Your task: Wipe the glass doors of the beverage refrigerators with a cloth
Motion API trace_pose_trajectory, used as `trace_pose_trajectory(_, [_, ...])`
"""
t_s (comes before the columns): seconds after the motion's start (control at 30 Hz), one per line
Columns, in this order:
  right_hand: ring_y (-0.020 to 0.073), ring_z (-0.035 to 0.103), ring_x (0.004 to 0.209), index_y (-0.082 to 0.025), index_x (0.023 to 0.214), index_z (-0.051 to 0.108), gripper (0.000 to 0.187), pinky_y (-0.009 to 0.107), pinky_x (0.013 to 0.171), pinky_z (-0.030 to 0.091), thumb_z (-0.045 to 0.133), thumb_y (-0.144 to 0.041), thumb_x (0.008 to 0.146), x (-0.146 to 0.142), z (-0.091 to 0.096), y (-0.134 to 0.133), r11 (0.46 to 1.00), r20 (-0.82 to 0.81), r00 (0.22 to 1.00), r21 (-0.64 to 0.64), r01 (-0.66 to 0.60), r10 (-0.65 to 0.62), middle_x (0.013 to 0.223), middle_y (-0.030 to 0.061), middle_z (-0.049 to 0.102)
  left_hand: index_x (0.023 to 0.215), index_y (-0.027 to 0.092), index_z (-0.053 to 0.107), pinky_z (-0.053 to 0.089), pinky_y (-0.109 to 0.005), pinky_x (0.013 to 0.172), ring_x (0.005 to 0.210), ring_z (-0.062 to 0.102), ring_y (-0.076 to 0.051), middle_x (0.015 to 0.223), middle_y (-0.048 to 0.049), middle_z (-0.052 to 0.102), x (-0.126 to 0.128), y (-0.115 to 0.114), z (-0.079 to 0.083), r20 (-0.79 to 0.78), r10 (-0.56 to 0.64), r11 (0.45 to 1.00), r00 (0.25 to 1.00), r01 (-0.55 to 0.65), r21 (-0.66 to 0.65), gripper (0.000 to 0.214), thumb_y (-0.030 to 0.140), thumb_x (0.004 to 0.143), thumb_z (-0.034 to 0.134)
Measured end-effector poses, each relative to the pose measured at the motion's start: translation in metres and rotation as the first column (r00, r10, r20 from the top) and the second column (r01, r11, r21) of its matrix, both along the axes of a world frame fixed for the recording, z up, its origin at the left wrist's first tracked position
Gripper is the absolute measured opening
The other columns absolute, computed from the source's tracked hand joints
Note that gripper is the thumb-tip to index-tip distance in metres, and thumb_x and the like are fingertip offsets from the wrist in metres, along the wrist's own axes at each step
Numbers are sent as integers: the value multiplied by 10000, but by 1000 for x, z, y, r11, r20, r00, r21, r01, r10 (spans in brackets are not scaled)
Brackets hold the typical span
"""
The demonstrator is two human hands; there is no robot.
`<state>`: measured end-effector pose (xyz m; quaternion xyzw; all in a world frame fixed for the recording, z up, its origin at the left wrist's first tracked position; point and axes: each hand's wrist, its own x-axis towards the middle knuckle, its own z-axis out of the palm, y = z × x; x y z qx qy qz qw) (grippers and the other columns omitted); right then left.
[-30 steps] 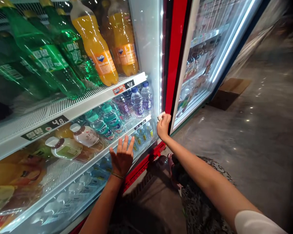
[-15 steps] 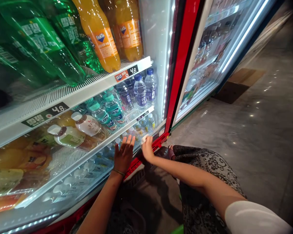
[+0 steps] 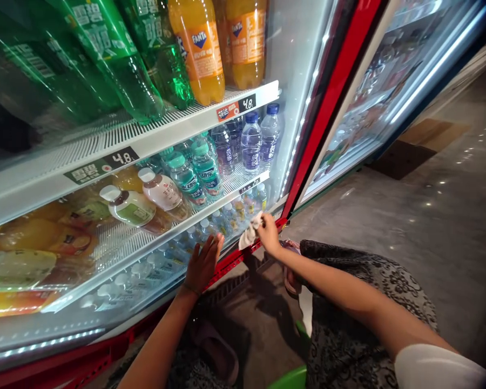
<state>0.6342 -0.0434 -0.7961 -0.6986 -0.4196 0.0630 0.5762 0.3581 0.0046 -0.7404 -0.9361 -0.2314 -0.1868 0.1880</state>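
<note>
My right hand (image 3: 269,235) grips a crumpled whitish cloth (image 3: 250,233) near the lower right corner of a drinks fridge's glass front. The cloth hangs over the red bottom frame (image 3: 229,263) there. To its left, my left hand (image 3: 203,263) is open, fingers extended, and appears to lie against the glass. Behind the glass, close to both hands, stand small clear bottles (image 3: 221,220) on the lowest level. Water bottles with blue caps (image 3: 251,141) and teal-capped bottles (image 3: 206,168) fill the shelf above.
Large green bottles (image 3: 105,54) and orange Fanta bottles (image 3: 202,54) stand on the upper shelf. A second lit fridge (image 3: 348,119) adjoins on the right. Flattened cardboard (image 3: 433,135) lies on the grey floor (image 3: 429,216). Something green (image 3: 289,378) is at the bottom, by my patterned clothing.
My right hand has moved right and slightly up with the cloth, more of which now shows. My left hand is a little lower. The view has shifted, moving the shelves rightward.
</note>
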Motion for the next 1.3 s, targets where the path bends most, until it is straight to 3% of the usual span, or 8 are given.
trace_pose_trajectory(0.17, [210,563,908,-194,1038,595,251,382,902,501,487,-221,813,94,13,11,946,-88,942,9,325,-323,945,37,580,1609,265,315,-93,-369,1294,1553,261,-153,1573,-54,482,2,0,-3,60,-38,999,998,39,-27,718,54,931,422])
trace_pose_trajectory(0.27, [233,569,1029,-185,1134,553,290,439,1008,465,422,-215,877,99,14,23,899,-111,893,6,438,-435,1071,84,550,1602,278,331,-96,-379,1297,1561,242,-158,1589,-41,460,0,-1,-2,48,-47,999,998,47,-7,711,56,934,435])
trace_pose_trajectory(0.43, [334,519,1197,-200,1191,494,344,580,1066,413,399,-142,866,1,-10,35,908,-49,907,-20,419,-419,1184,174,503,1585,269,368,-55,-407,1312,1558,266,-183,1604,-33,434,-15,-7,-5,-13,-15,999,1000,16,28,675,68,948,462])
trace_pose_trajectory(0.67, [290,581,963,-295,962,549,261,479,874,556,459,-105,806,-102,-20,0,991,222,966,-37,-127,133,1009,75,579,1582,260,386,-39,-366,1309,1494,405,-165,1541,-61,527,-52,-15,-10,-30,73,997,997,-73,0,686,64,929,457])
trace_pose_trajectory(0.8, [281,565,996,-275,993,567,323,465,894,539,444,-77,770,-66,-6,-4,973,282,932,-45,-226,229,1035,84,565,1582,269,388,-57,-347,1302,1485,421,-152,1515,-51,559,-58,-16,-10,-10,91,996,996,-91,4,694,60,925,471])
trace_pose_trajectory(0.93, [282,509,1036,-201,1047,533,280,503,955,487,443,-137,790,27,17,6,996,192,978,7,84,-84,1055,116,503,1586,307,375,-60,-330,1299,1482,427,-139,1536,-19,533,-40,-11,-9,13,41,999,999,-41,12,700,78,936,499])
trace_pose_trajectory(1.1, [275,500,1106,-163,1119,507,318,500,1058,431,482,-217,807,119,47,23,892,-31,894,57,448,-447,1116,132,496,1587,261,380,-34,-297,1304,1516,362,-118,1587,0,466,-4,-6,-4,43,-7,1000,999,8,-15,658,86,955,436])
trace_pose_trajectory(1.3, [320,491,1167,-174,1163,517,369,584,1074,414,406,-123,815,16,20,30,927,108,921,67,368,-373,1164,167,487,1601,282,346,-27,-287,1304,1524,343,-104,1575,12,489,-2,-7,2,34,14,1000,999,-14,-3,690,85,945,437])
